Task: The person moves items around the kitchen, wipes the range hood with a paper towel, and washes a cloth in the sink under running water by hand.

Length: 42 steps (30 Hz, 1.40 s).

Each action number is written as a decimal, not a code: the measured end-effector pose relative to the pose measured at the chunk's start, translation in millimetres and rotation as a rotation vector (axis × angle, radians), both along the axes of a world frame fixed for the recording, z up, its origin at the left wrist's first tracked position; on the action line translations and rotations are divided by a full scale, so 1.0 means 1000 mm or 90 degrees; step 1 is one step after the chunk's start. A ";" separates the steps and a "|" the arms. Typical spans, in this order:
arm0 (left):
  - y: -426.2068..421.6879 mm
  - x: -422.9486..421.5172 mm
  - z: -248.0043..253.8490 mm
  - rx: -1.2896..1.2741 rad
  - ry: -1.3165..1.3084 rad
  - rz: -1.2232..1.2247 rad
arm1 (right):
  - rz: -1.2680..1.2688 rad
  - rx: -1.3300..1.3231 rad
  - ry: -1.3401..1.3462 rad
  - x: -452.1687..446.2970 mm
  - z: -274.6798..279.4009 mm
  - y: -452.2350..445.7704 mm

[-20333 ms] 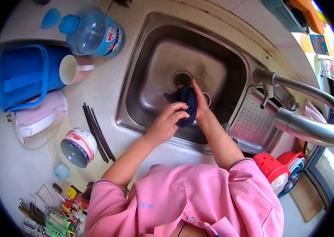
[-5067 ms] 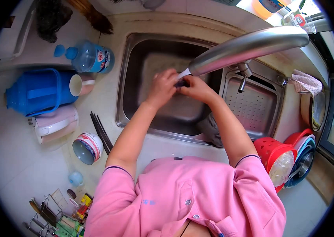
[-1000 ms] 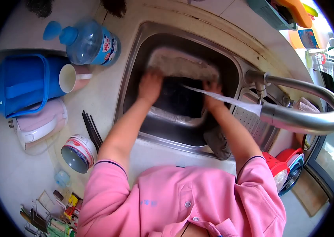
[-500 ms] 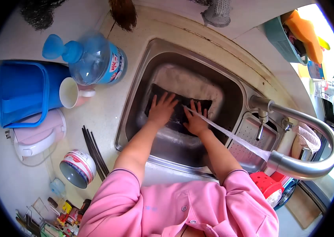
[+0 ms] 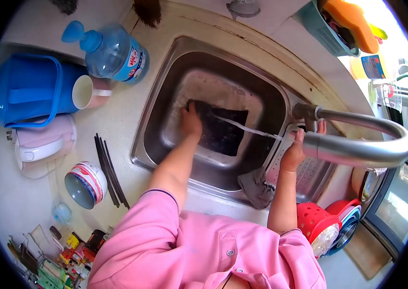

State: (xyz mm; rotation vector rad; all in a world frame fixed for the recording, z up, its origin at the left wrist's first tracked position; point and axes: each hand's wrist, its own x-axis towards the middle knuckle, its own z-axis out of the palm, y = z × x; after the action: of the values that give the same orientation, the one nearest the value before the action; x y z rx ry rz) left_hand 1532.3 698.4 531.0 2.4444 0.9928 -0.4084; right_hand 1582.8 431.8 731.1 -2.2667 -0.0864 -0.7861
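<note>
A dark cloth [image 5: 225, 132] lies spread on the floor of the steel sink [image 5: 204, 168], with a thin stream of water falling on it. My left hand [image 5: 191, 120] is closed at the cloth's left edge and pinches it there. Over the drainboard, my right hand [image 5: 296, 150] is raised beside the faucet spout [image 5: 358, 149], its fingers apart and partly hidden behind the metal. Whether it touches the faucet is unclear. A grey cloth [image 5: 257, 188] hangs over the sink's front rim.
Left of the sink are a blue-capped bottle [image 5: 117, 55], a mug [image 5: 88, 91], a blue jug [image 5: 30, 91], chopsticks [image 5: 110, 171] and stacked bowls [image 5: 86, 184]. A red colander [image 5: 314, 221] is at the right. A basket [image 5: 327, 31] stands at the back right.
My right hand has left the cloth and moved right to the faucet. My left hand, flat on the cloth before, has shifted to its left edge and closed. The view has shifted.
</note>
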 end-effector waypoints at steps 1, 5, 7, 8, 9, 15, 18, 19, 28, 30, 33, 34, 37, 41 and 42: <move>0.003 0.000 -0.003 -0.035 -0.016 -0.025 | -0.004 -0.008 0.017 -0.008 0.007 0.001; -0.004 -0.005 0.043 -0.153 -0.224 -0.049 | 0.111 0.193 0.212 -0.080 0.029 0.047; -0.025 -0.017 0.082 -0.162 -0.325 -0.040 | 0.190 0.326 0.498 -0.097 0.017 0.075; -0.032 -0.024 0.111 -0.219 -0.309 -0.025 | 0.026 0.610 0.678 -0.104 -0.009 0.087; -0.038 -0.030 0.140 -0.276 -0.295 -0.008 | -0.159 0.890 0.841 -0.104 -0.039 0.096; -0.044 -0.084 0.212 -0.324 -0.359 -0.264 | 0.074 1.277 1.066 -0.064 -0.078 0.116; -0.035 -0.094 0.222 -0.370 -0.375 -0.356 | 0.157 1.186 1.230 -0.055 -0.068 0.119; -0.030 -0.093 0.227 -0.390 -0.374 -0.375 | 0.115 1.249 1.238 -0.057 -0.073 0.118; 0.033 -0.025 0.227 -0.450 -0.387 -0.245 | 0.128 1.185 1.248 -0.087 -0.042 0.107; 0.032 -0.012 0.187 -0.539 -0.350 -0.088 | 0.210 1.308 1.211 -0.092 -0.038 0.104; 0.020 -0.020 0.111 -0.663 -0.313 0.153 | 0.307 1.434 1.162 -0.088 -0.031 0.107; 0.016 -0.021 0.099 -0.701 -0.310 0.239 | 0.339 1.439 1.150 -0.087 -0.031 0.109; 0.001 -0.028 0.132 -1.037 -0.221 0.775 | 0.365 1.556 1.123 -0.073 -0.009 0.125; -0.007 -0.041 0.104 -1.509 -0.379 0.475 | 0.366 1.788 0.995 -0.077 -0.008 0.141; -0.018 -0.033 0.118 -1.486 -0.397 0.497 | 0.308 1.810 0.944 -0.084 -0.016 0.141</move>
State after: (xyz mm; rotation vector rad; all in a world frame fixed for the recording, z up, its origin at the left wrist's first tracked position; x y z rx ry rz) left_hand 1499.3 680.8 648.5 -0.0241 0.3692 -0.1690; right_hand 1498.9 572.9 714.8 0.4856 0.6468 0.9439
